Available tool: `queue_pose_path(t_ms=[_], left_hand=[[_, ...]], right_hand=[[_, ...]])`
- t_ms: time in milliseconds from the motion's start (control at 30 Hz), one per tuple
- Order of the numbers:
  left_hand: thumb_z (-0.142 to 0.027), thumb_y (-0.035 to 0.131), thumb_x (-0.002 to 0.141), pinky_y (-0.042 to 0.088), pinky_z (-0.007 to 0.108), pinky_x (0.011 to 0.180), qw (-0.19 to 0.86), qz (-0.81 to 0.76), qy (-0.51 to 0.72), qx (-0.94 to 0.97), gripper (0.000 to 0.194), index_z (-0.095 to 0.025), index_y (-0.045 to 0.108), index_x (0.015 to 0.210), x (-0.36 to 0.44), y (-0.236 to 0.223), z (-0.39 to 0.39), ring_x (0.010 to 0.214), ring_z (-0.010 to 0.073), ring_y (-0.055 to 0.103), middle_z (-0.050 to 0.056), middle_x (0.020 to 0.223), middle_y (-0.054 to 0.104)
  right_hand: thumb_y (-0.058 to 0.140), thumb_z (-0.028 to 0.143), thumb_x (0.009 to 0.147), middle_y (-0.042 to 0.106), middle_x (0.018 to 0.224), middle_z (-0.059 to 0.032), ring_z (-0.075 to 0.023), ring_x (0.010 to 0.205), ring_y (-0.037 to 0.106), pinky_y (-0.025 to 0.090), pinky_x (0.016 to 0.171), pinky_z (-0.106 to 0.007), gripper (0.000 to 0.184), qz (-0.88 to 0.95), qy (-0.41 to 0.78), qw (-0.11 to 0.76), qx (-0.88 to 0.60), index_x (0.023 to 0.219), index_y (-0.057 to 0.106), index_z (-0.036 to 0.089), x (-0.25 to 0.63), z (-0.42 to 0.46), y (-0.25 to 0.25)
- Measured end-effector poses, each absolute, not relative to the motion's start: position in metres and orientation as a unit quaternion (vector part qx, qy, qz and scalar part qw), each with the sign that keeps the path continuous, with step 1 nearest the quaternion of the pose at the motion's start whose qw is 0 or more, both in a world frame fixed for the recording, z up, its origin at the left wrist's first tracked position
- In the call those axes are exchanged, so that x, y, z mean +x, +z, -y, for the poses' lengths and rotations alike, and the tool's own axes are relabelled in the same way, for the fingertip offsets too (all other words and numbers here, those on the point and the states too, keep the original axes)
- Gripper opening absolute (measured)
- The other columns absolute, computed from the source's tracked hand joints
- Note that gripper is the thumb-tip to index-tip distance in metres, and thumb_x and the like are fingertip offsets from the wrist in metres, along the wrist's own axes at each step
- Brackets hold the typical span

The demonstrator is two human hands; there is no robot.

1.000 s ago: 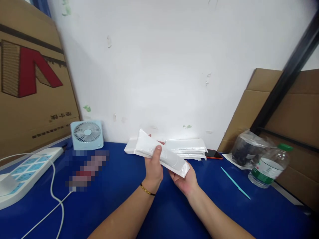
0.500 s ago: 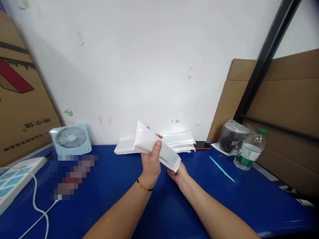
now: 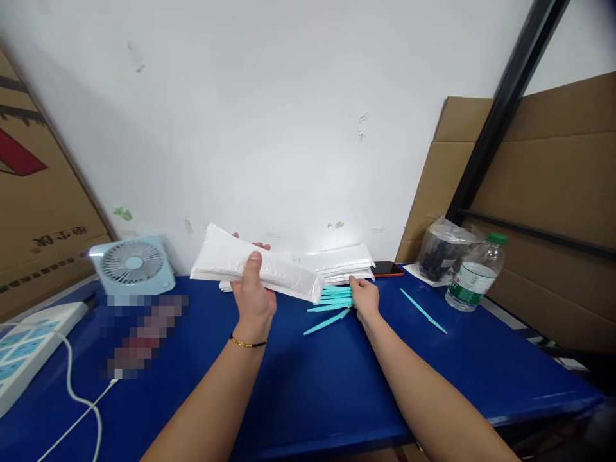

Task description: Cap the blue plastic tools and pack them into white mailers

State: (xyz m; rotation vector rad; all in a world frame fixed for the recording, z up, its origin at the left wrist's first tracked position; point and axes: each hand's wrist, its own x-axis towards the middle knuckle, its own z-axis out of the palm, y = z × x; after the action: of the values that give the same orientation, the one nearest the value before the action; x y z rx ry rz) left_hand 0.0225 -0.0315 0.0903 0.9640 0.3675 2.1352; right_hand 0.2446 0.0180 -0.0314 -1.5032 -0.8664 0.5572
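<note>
My left hand [image 3: 254, 292] is closed round a narrow white padded envelope [image 3: 260, 266], thumb on its near face. It is held above the blue table, tilted down to the right. My right hand [image 3: 364, 298] pinches a fanned bunch of slim teal knife-shaped plastic sticks [image 3: 330, 308] by their right ends. Their other ends point left, some partly behind the envelope's lower right end. A single teal stick [image 3: 423, 311] lies apart on the table, right of my right hand. Behind my hands, a stack of white padded envelopes [image 3: 337, 260] rests against the wall.
A light blue fan [image 3: 133, 264] and a white power strip [image 3: 36, 350] with cables are at the left. On the right stand a bottle with a green cap [image 3: 476, 276] and a bagged dark item [image 3: 440, 253]. A phone [image 3: 387, 269] lies beside the stack. Cardboard [image 3: 553, 192] flanks the table [image 3: 298, 398].
My left hand has moved left with the envelope, which lies flatter. My right hand has come out from beneath the envelope's lower end, and the teal sticks in it now show.
</note>
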Motion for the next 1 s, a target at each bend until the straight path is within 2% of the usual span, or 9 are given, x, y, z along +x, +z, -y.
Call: queue_pose_path(t_ms=[233,400,567,633,700,733,800,900,1000], left_hand=[[-0.031,0.058,0.079,0.045,0.036,0.09,0.327,-0.191,0.785,0.491,0.054,-0.028,0.039,0.13,0.0,0.103,0.03,0.098,0.0196,0.057,0.004,0.105,0.058],[-0.03,0.065,0.071,0.044,0.04,0.089,0.265,-0.284,0.571,0.723,0.061,-0.021,0.043,0.128,-0.009,0.105,0.027,0.103,0.0259,0.054,0.008,0.111,0.058],[-0.029,0.067,0.064,0.04,0.038,0.092,0.091,-0.351,0.318,0.876,0.074,-0.024,0.039,0.132,-0.004,0.059,0.008,0.106,0.0279,0.052,0.01,0.124,0.051],[-0.037,0.069,0.063,0.036,0.039,0.094,0.043,-0.391,0.242,0.887,0.078,-0.024,0.037,0.134,-0.007,0.033,-0.003,0.107,0.0294,0.051,0.011,0.124,0.051],[-0.053,0.071,0.059,0.03,0.041,0.099,0.014,-0.402,0.197,0.894,0.09,-0.022,0.034,0.136,-0.013,0.01,-0.013,0.117,0.0313,0.043,0.013,0.13,0.046],[-0.059,0.068,0.059,0.026,0.042,0.101,0.007,-0.4,0.178,0.899,0.092,-0.023,0.033,0.137,-0.018,0.001,-0.017,0.121,0.0313,0.039,0.013,0.133,0.044],[-0.067,0.054,0.07,0.023,0.043,0.103,0.003,-0.399,0.15,0.904,0.083,-0.024,0.032,0.137,-0.025,-0.011,-0.024,0.126,0.0295,0.034,0.011,0.137,0.04],[-0.064,0.036,0.083,0.024,0.04,0.102,0.006,-0.402,0.122,0.908,0.066,-0.027,0.033,0.137,-0.033,-0.017,-0.031,0.128,0.0261,0.032,0.009,0.139,0.038],[-0.061,0.031,0.086,0.022,0.041,0.103,0.003,-0.407,0.115,0.906,0.06,-0.027,0.035,0.136,-0.038,-0.017,-0.035,0.129,0.0254,0.03,0.008,0.141,0.036]], right_hand=[[0.048,0.05,0.076,0.052,0.052,-0.0009,-0.017,0.059,0.047,0.032,0.06,-0.026,0.039,0.509,0.1,0.497,-0.696,0.052,0.052,0.019,0.241,-0.017,-0.035],[0.052,0.048,0.076,0.06,0.081,-0.0059,-0.024,0.089,0.047,0.032,0.076,-0.033,0.035,0.558,0.058,0.418,-0.715,0.059,0.06,0.019,0.234,-0.015,-0.035],[0.049,0.05,0.081,0.056,0.094,-0.0048,-0.0243,0.094,0.043,0.03,0.078,-0.038,0.029,0.653,0.029,0.306,-0.692,0.079,0.064,0.025,0.228,-0.006,-0.031],[0.049,0.05,0.082,0.054,0.093,-0.0047,-0.0236,0.093,0.043,0.031,0.074,-0.035,0.029,0.687,0.014,0.275,-0.673,0.081,0.062,0.024,0.228,0.0,-0.029],[0.045,0.049,0.084,0.053,0.091,-0.0049,-0.0227,0.091,0.043,0.031,0.072,-0.033,0.03,0.714,-0.01,0.25,-0.653,0.082,0.059,0.023,0.23,0.008,-0.028],[0.043,0.049,0.086,0.053,0.089,-0.005,-0.0221,0.089,0.043,0.032,0.071,-0.033,0.03,0.726,-0.02,0.24,-0.644,0.081,0.058,0.023,0.231,0.012,-0.027],[0.038,0.047,0.089,0.053,0.087,-0.0052,-0.0211,0.087,0.044,0.032,0.07,-0.031,0.032,0.744,-0.029,0.225,-0.628,0.082,0.057,0.023,0.232,0.02,-0.025],[0.035,0.045,0.091,0.053,0.084,-0.0048,-0.0203,0.085,0.044,0.033,0.07,-0.03,0.033,0.774,-0.024,0.206,-0.598,0.082,0.057,0.023,0.228,0.033,-0.022],[0.036,0.046,0.09,0.054,0.085,-0.0047,-0.0202,0.085,0.046,0.034,0.071,-0.03,0.033,0.787,-0.019,0.208,-0.58,0.082,0.057,0.022,0.215,0.044,-0.021]])
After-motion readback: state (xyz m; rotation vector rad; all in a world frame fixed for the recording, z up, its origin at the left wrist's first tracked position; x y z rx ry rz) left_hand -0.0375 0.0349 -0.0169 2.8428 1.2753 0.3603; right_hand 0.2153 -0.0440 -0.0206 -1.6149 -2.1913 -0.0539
